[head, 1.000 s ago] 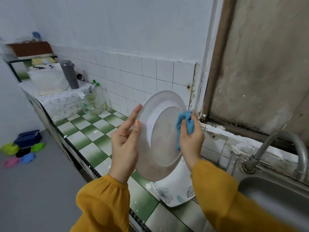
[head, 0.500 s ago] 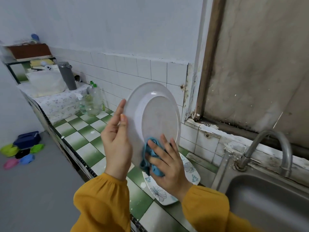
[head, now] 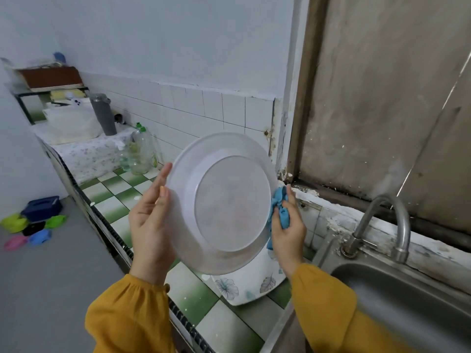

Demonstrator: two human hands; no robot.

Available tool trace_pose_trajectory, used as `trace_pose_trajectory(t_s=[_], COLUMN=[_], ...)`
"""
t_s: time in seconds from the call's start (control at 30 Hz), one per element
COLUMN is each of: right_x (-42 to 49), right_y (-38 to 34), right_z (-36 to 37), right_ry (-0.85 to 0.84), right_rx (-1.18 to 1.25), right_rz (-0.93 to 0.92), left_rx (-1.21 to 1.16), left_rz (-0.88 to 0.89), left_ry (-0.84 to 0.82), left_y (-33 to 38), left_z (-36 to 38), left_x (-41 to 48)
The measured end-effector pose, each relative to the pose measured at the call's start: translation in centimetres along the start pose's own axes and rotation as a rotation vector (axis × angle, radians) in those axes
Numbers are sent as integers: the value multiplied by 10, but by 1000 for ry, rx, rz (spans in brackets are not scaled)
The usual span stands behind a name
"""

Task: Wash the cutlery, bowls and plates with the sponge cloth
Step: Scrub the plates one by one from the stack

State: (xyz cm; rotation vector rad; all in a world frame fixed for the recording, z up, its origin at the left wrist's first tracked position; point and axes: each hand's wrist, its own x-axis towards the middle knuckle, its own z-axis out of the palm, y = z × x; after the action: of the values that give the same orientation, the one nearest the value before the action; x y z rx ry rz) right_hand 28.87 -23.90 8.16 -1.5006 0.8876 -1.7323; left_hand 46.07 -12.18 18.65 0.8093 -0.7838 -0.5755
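I hold a white plate [head: 224, 202] upright above the counter, its underside turned toward me. My left hand [head: 150, 217] grips its left rim, thumb on the near side and fingers behind. My right hand [head: 286, 233] grips the bunched blue sponge cloth [head: 280, 208] against the plate's right rim. Below them a white plate with a blue flower pattern [head: 244, 286] lies on the green-and-white tiled counter [head: 114, 197], partly hidden by the raised plate.
A steel sink [head: 407, 309] with a curved tap [head: 382, 225] is at the right. Plastic bottles [head: 140, 154], a grey flask [head: 103, 114] and a covered stand sit at the counter's far end. Coloured items lie on the floor [head: 30, 225] at left.
My right hand with the cloth moved from the plate's lower edge up to its right rim. The plate turned so its underside faces me more squarely.
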Motion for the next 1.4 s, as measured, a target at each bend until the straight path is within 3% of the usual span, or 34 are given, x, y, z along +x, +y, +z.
trace_pose_trajectory(t_s=[0.2, 0.37, 0.47, 0.57, 0.7, 0.8, 1.13, 1.23, 1.4], right_x=[35, 13, -12, -33, -62, -85, -148, -159, -177], right_y=[-25, -54, -65, -75, -92, -107, -154, -157, -171], right_z=[-1, 20, 32, 36, 34, 25, -17, -34, -63], right_ry=[61, -14, -92, -170, -234, -251, -253, -256, -217], right_rx=[-46, -114, -212, -236, -230, -266, -1038, -1261, -1337], right_rz=[30, -114, -287, -328, -179, -100, -337, -321, -296], left_rx=[143, 201, 209, 192, 228, 258, 355, 444, 476], left_rz=[40, 18, -14, -77, -167, -230, -550, -601, -656], left_ry=[-219, -337, -313, -235, -8, 38, -214, -327, -447], left_y=[10, 9, 4, 5, -4, 2, 29, 40, 52], left_z=[6, 13, 9, 3, 2, 4, 30, 44, 66], left_x=[-26, -44, -46, -47, -50, -48, -56, -73, -106])
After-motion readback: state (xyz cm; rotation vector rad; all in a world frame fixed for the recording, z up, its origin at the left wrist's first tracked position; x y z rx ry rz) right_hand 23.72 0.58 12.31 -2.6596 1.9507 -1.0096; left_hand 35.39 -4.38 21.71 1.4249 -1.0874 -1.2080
